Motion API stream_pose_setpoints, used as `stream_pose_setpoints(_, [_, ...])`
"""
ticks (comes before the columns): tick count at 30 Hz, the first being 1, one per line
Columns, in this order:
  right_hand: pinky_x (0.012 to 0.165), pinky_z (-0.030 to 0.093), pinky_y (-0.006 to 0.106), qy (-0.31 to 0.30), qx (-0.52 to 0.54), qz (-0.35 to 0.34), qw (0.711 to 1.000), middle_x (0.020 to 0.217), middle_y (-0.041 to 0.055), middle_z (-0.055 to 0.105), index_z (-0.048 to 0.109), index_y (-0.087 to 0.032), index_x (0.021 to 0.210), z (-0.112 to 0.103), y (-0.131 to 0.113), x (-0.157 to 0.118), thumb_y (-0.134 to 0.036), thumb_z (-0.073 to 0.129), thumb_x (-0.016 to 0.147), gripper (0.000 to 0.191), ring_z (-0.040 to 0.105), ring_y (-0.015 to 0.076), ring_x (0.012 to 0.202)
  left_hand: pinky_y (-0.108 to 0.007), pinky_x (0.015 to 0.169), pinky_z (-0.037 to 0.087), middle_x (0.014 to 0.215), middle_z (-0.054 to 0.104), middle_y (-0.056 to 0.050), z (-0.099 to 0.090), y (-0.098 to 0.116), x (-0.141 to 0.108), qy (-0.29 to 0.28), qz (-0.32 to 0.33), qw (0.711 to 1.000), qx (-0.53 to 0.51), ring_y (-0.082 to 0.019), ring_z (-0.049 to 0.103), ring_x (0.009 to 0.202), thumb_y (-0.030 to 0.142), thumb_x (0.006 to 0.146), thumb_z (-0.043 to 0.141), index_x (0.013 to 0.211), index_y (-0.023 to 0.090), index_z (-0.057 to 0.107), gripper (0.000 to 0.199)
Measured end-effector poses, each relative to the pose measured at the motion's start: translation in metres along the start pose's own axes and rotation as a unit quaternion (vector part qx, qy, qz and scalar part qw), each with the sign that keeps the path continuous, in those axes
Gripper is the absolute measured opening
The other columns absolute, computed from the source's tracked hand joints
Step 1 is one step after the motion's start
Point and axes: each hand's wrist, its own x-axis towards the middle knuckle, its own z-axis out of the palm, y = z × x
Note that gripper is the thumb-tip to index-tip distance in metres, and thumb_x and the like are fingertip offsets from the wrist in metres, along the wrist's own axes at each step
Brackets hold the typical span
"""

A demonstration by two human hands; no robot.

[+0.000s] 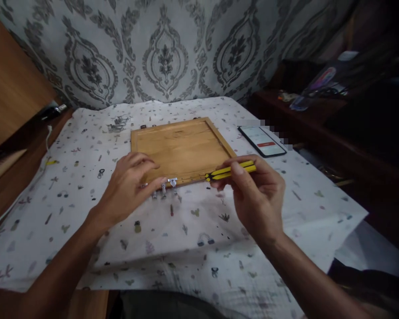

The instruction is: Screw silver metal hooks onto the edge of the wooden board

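Observation:
A wooden board with a raised frame lies flat on the table. Several small shiny metal fittings sit along its near edge, some hanging over the edge, and a row of dark dots runs to their right. My left hand rests at the near left corner with thumb and index finger apart; the thumb tip is beside the fittings. In my right hand, between thumb and fingers, is a slim yellow-and-black striped tool, its end pointing left over the near edge. I cannot tell the tool's exact kind.
A patterned white cloth covers the table. Loose metal pieces lie in a pile at the back left. A phone with its screen lit is right of the board. A clear bottle stands on the dark furniture at right.

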Motion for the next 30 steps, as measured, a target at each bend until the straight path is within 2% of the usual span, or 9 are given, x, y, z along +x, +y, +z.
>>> stream_pose_setpoints(3, [0.056, 0.06, 0.025, -0.042, 0.029, 0.064, 0.997, 0.079, -0.0001, 0.075, 0.069, -0.021, 0.089, 0.009, -0.001, -0.027, -0.044, 0.08, 0.086, 0.026, 0.072, 0.013, 0.057, -0.04, 0.091, 0.054, 0.113, 0.07, -0.01, -0.009, 0.02, -0.021, -0.048, 0.015, 0.996, -0.07, -0.025, 0.066, 0.107, 0.045, 0.105, 0.053, 0.116, 0.018, 0.069, 0.033])
stream_pose_setpoints(6, [0.059, 0.061, 0.025, -0.099, 0.045, 0.109, 0.988, 0.073, 0.0005, 0.074, 0.068, -0.02, 0.089, 0.021, 0.001, -0.054, -0.044, 0.078, 0.088, 0.026, 0.072, 0.013, 0.057, -0.036, 0.092, 0.055, 0.114, 0.071, -0.007, -0.009, 0.037, -0.052, -0.091, -0.001, 0.99, -0.106, -0.023, 0.067, 0.108, 0.04, 0.104, 0.057, 0.119, 0.02, 0.068, 0.027])
stream_pose_setpoints(9, [0.06, 0.06, 0.024, -0.123, 0.085, 0.145, 0.978, 0.073, 0.0012, 0.074, 0.067, -0.02, 0.088, 0.03, 0.005, -0.074, -0.045, 0.077, 0.089, 0.027, 0.072, 0.0131, 0.057, -0.028, 0.074, 0.053, 0.093, 0.071, -0.001, -0.006, 0.042, -0.081, -0.136, -0.043, 0.98, -0.141, -0.017, 0.069, 0.084, 0.032, 0.106, 0.052, 0.106, 0.022, 0.07, 0.02])
stream_pose_setpoints(11, [0.059, 0.059, 0.025, -0.131, 0.114, 0.168, 0.97, 0.073, 0.0015, 0.075, 0.067, -0.02, 0.088, 0.034, 0.007, -0.084, -0.047, 0.077, 0.088, 0.029, 0.073, 0.0137, 0.058, -0.025, 0.065, 0.049, 0.08, 0.067, 0.001, -0.006, 0.043, -0.097, -0.158, -0.076, 0.972, -0.157, -0.014, 0.066, 0.072, 0.029, 0.106, 0.049, 0.092, 0.022, 0.07, 0.026])
stream_pose_setpoints(15, [0.06, 0.059, 0.026, -0.151, 0.126, 0.181, 0.964, 0.078, 0.0025, 0.076, 0.068, -0.021, 0.089, 0.039, 0.009, -0.099, -0.046, 0.079, 0.086, 0.028, 0.072, 0.0137, 0.059, -0.026, 0.065, 0.047, 0.077, 0.067, 0.001, -0.008, 0.047, -0.118, -0.146, -0.113, 0.964, -0.19, -0.014, 0.065, 0.071, 0.032, 0.107, 0.047, 0.086, 0.021, 0.069, 0.032])
stream_pose_setpoints(21, [0.062, 0.058, 0.022, -0.161, 0.113, 0.184, 0.963, 0.079, 0.0024, 0.077, 0.074, -0.022, 0.094, 0.033, 0.01, -0.121, -0.042, 0.08, 0.085, 0.023, 0.074, 0.0127, 0.066, -0.029, 0.072, 0.05, 0.084, 0.072, -0.002, -0.001, 0.054, -0.133, -0.134, -0.112, 0.965, -0.198, -0.017, 0.069, 0.079, 0.033, 0.106, 0.047, 0.09, 0.021, 0.07, 0.031])
stream_pose_setpoints(23, [0.061, 0.057, 0.024, -0.141, 0.099, 0.179, 0.969, 0.08, 0.0034, 0.076, 0.074, -0.021, 0.092, 0.028, 0.012, -0.126, -0.044, 0.079, 0.086, 0.025, 0.073, 0.0135, 0.065, -0.03, 0.075, 0.052, 0.087, 0.073, -0.003, 0.002, 0.053, -0.134, -0.14, -0.115, 0.966, -0.187, -0.019, 0.07, 0.083, 0.034, 0.104, 0.051, 0.093, 0.021, 0.072, 0.027])
stream_pose_setpoints(26, [0.057, 0.055, 0.024, -0.103, 0.086, 0.177, 0.975, 0.072, 0.0024, 0.073, 0.074, -0.02, 0.091, 0.017, 0.015, -0.127, -0.047, 0.078, 0.087, 0.028, 0.068, 0.013, 0.057, -0.029, 0.069, 0.053, 0.083, 0.073, -0.003, 0.002, 0.048, -0.133, -0.145, -0.127, 0.964, -0.182, -0.019, 0.07, 0.078, 0.035, 0.1, 0.056, 0.096, 0.02, 0.073, 0.022])
stream_pose_setpoints(30, [0.048, 0.047, 0.024, -0.063, 0.068, 0.186, 0.978, 0.062, -0.0005, 0.065, 0.071, -0.018, 0.084, 0.003, 0.019, -0.12, -0.055, 0.079, 0.083, 0.038, 0.057, 0.0109, 0.047, -0.029, 0.07, 0.056, 0.081, 0.072, -0.003, -0.007, 0.052, -0.122, -0.114, -0.108, 0.968, -0.197, -0.017, 0.07, 0.075, 0.033, 0.101, 0.055, 0.095, 0.02, 0.072, 0.022])
